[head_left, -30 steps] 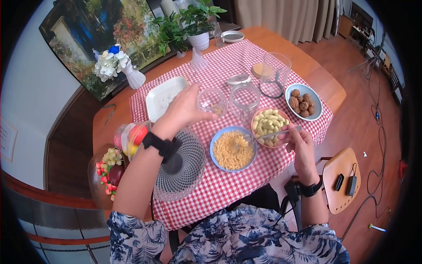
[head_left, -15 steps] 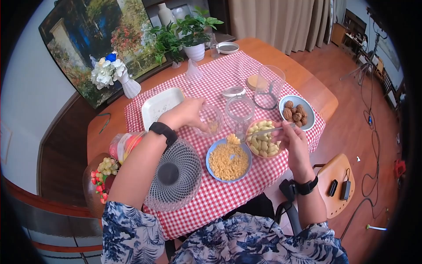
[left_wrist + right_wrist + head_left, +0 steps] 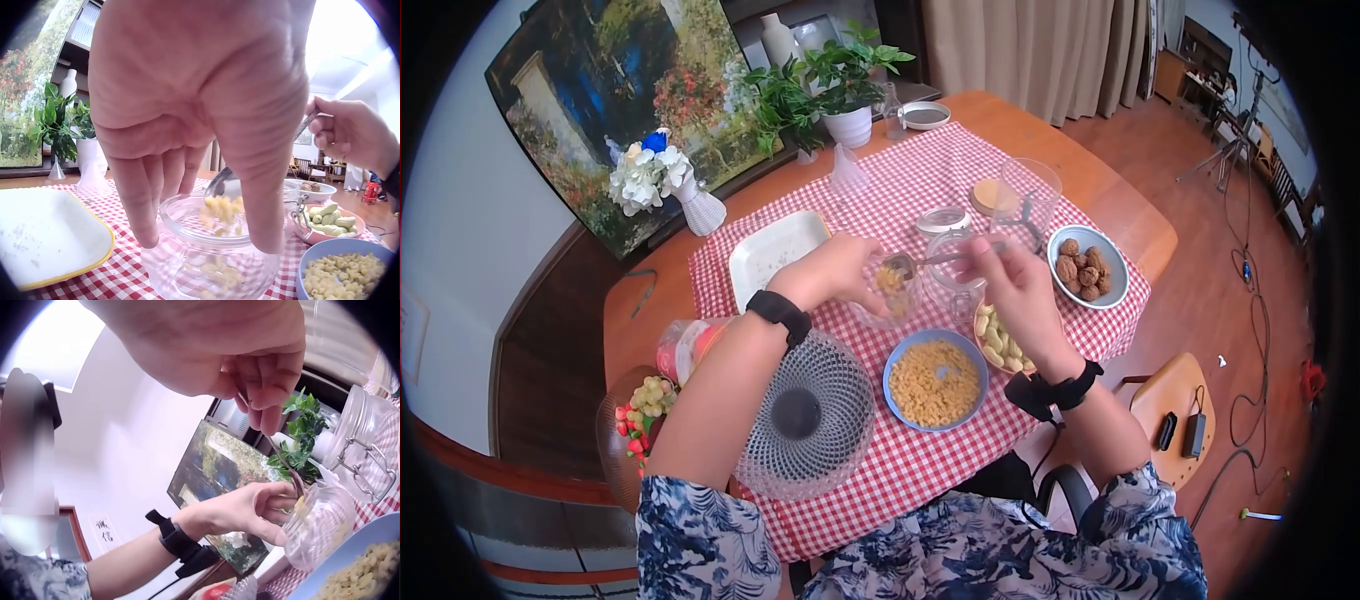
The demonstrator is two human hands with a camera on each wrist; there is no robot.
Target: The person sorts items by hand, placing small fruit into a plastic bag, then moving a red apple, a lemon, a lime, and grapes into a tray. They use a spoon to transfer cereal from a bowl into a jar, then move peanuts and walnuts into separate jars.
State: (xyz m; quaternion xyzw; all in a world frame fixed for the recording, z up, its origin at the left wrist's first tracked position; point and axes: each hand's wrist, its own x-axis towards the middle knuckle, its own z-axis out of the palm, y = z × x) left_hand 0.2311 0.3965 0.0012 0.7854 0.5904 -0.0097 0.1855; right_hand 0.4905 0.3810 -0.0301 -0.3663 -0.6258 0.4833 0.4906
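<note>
We're gripping the glass jar [image 3: 209, 255] between the parted fingers of our left hand [image 3: 832, 272]; our right hand [image 3: 1018, 288] is pinching a spoon [image 3: 225, 184] (pasta [image 3: 223, 209] tipping inside the open rim [image 3: 200, 237]). Checked cloth [image 3: 900, 500] is spreading beneath them.

Bright indoor light fills every view, washing the ceiling [image 3: 353, 65] out to white in the left wrist view. Wide-lens distortion bends the head view's edges, where black vignetting closes in.

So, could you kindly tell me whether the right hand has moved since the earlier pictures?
Yes: in the head view, the right hand has moved left, from the near side of the walnut bowl to its left.
</note>
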